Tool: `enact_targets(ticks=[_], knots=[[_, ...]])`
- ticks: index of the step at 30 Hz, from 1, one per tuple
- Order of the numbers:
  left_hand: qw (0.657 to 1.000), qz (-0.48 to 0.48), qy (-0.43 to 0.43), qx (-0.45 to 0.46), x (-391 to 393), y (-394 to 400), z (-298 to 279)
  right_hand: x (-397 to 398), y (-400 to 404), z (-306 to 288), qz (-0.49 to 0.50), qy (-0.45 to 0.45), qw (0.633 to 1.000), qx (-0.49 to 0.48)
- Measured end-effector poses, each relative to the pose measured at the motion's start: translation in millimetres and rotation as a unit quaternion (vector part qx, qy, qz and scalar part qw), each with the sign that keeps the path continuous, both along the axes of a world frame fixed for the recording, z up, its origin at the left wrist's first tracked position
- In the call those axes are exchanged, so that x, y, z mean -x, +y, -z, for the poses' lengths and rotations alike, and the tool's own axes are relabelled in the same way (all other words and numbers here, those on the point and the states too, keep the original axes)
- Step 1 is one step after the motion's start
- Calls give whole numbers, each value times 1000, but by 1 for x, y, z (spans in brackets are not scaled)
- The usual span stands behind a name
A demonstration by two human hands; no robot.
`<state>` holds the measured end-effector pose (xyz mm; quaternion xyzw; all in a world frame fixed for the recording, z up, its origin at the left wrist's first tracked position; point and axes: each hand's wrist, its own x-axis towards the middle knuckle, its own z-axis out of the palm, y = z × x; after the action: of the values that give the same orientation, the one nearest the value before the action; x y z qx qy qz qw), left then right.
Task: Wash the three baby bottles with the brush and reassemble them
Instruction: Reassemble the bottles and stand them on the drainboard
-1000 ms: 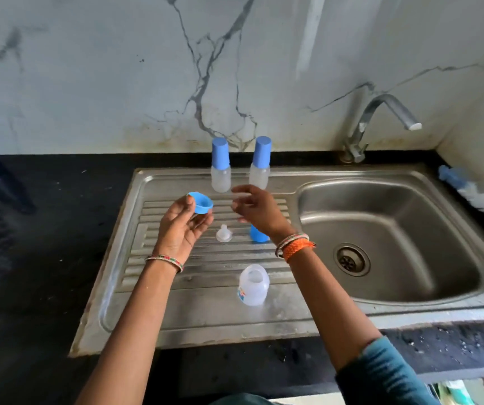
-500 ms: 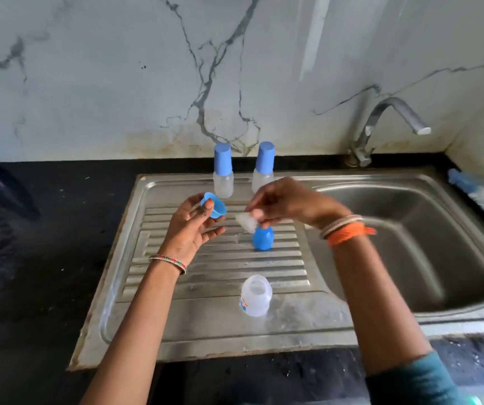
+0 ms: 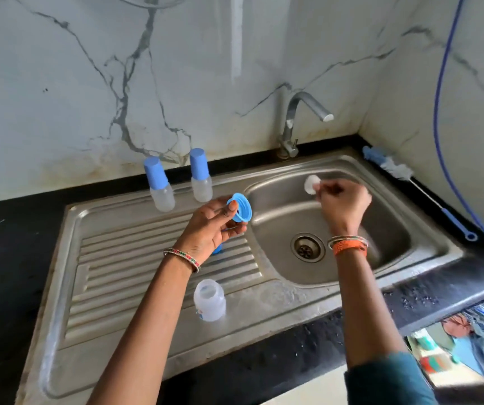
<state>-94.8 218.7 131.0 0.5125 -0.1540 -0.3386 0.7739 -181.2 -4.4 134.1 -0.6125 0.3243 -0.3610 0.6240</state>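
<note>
An open bottle body [image 3: 209,301] stands on the drainboard [image 3: 112,276]. Our left hand [image 3: 210,229] pinches its blue collar ring [image 3: 240,206]; our right hand [image 3: 343,203] pinches the clear nipple [image 3: 311,184] over the basin [image 3: 386,229]. Two capped bottles [image 3: 160,185] stand behind.

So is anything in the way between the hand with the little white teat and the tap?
Nothing visible is. The right hand holds the white teat over the sink basin, and only open air lies between it and the tap spout above.
</note>
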Motion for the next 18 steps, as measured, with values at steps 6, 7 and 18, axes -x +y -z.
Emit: enact_targets(ticks=[6, 7, 18], knots=[[1000, -12, 15, 11, 14, -9, -11, -6, 54, -16, -157, -297, 878, -342], [1000, -16, 13, 13, 15, -8, -13, -7, 59, -19, -194, -306, 868, -339], [994, -75, -26, 76, 6, 26, -32, -20, 101, -49, -262, -151, 951, 59]])
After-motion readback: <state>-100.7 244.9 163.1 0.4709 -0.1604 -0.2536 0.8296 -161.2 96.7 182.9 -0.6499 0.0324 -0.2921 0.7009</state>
